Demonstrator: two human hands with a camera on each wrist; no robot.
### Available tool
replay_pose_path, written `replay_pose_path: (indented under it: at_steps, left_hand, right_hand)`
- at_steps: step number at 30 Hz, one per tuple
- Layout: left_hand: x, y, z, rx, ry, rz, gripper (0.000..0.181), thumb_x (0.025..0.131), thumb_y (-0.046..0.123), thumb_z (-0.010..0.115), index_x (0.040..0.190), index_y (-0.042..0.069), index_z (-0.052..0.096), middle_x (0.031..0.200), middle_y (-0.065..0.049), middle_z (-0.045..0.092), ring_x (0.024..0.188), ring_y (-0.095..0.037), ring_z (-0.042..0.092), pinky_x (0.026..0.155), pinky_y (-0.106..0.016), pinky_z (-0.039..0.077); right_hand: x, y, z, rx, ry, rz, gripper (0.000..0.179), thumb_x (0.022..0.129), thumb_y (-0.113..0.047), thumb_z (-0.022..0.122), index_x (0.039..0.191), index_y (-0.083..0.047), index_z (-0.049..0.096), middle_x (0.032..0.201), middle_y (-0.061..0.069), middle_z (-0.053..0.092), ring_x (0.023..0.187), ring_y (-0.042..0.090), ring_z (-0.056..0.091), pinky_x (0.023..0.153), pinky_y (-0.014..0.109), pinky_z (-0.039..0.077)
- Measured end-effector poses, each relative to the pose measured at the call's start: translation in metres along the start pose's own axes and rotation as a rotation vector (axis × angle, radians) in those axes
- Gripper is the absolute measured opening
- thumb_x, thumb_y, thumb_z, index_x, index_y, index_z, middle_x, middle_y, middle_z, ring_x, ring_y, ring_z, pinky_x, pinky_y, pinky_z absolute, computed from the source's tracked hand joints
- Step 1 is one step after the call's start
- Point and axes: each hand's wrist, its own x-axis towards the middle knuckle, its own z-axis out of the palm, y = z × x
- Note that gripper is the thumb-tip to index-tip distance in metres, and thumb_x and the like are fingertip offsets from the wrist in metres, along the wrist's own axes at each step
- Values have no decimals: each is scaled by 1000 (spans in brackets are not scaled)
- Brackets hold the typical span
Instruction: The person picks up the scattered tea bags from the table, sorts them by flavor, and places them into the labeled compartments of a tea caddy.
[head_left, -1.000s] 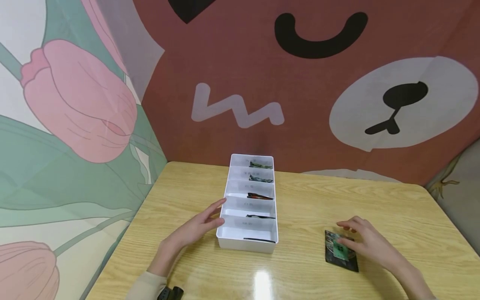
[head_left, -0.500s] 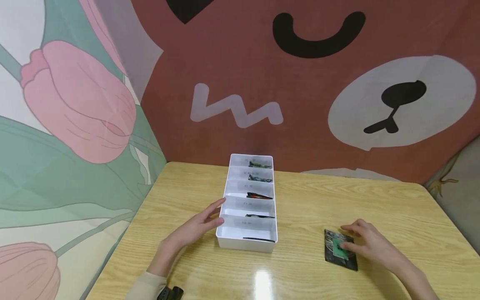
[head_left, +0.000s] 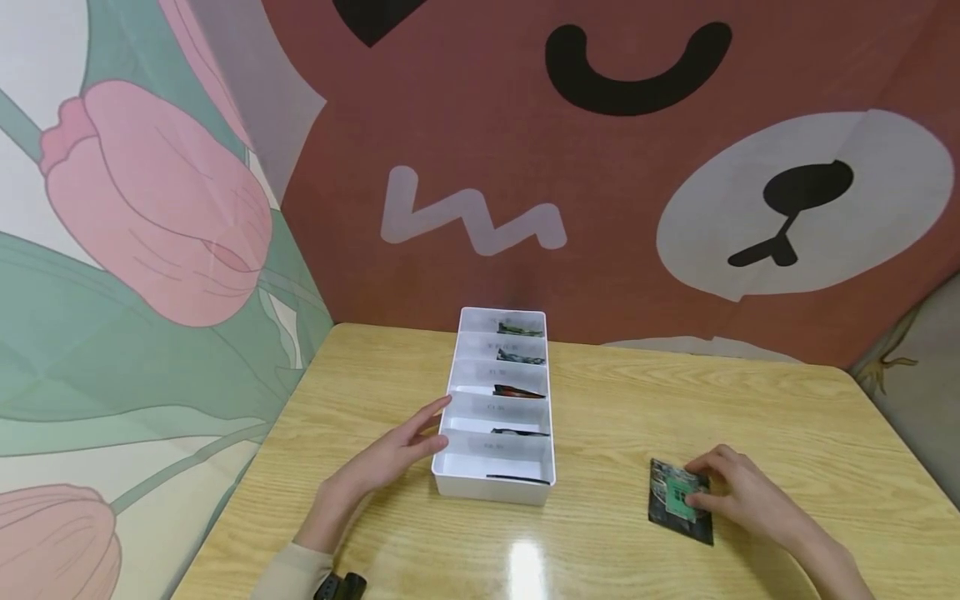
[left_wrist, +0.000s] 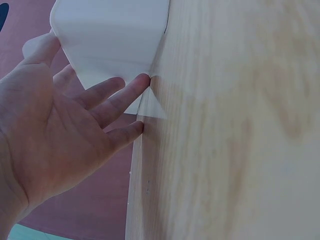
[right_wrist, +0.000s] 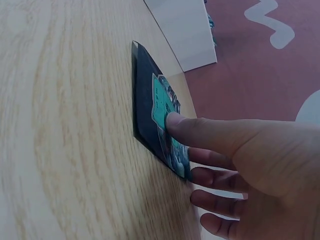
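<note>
A small flat packet [head_left: 681, 500], black with a green label, lies on the table at the right. My right hand [head_left: 750, 493] pinches its right side, thumb on the green label and fingers at the edge. In the right wrist view, the thumb [right_wrist: 177, 122] presses on the packet [right_wrist: 150, 105], while the fingertips line its far edge. To the left stands a white divided box [head_left: 495, 492], a dark or coloured packet in each compartment. My left hand [head_left: 382, 458] rests its extended fingers against the left wall of this box [left_wrist: 110, 45].
The wooden table [head_left: 600, 550] backs onto a wall hanging [head_left: 480, 125] with a cartoon bear. At the left, another hanging [head_left: 150, 250] shows pink tulips. The box stands close to the table's back edge.
My right hand has come down and closed its thumb and fingers onto the packet's right side. The packet has turned very slightly. My left hand stays at the box.
</note>
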Motion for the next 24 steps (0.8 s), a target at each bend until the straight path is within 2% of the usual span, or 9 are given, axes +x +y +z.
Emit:
replay_pose_path:
  at_steps: [3, 8, 11, 18, 24]
  left_hand:
    - [0, 0, 0, -2, 0, -3, 61, 98, 51, 57, 150, 55, 26, 163, 3, 27, 148, -30, 31, 117, -57, 31]
    - [1, -1, 0, -3, -3, 1, 61, 98, 50, 57, 150, 54, 26, 163, 3, 26, 148, -30, 31, 117, -57, 31]
    - [1, -1, -1, -1, -4, 3, 61, 98, 50, 57, 150, 54, 25, 163, 4, 27, 148, -30, 31, 117, -57, 31]
    - [-1, 1, 0, -2, -7, 3, 61, 98, 51, 57, 150, 54, 26, 162, 4, 27, 148, -29, 32, 116, -56, 32]
    - [-1, 2, 0, -4, -2, 1, 62, 97, 52, 57, 150, 54, 26, 162, 3, 27, 148, -29, 31, 116, -57, 31]
  right_hand:
    - [1, 2, 1, 51, -16, 12, 44, 82, -42, 79, 111, -12, 65, 107, 1, 58, 91, 9, 49, 71, 24, 45]
    - [4, 3, 2, 149, -67, 49, 46, 84, -37, 78, 112, -7, 59, 102, 3, 63, 79, 4, 49, 65, 22, 44]
    - [5, 3, 2, 154, -53, 49, 40, 85, -30, 78, 112, -8, 60, 99, 2, 66, 75, 1, 50, 63, 22, 44]
    - [5, 0, 4, 134, 66, -23, 19, 86, -10, 75, 104, -14, 67, 90, -3, 69, 72, -3, 59, 60, 23, 50]
    - [5, -9, 1, 113, 303, -157, 23, 84, -5, 77, 99, -21, 71, 86, -9, 69, 66, -2, 58, 55, 21, 47]
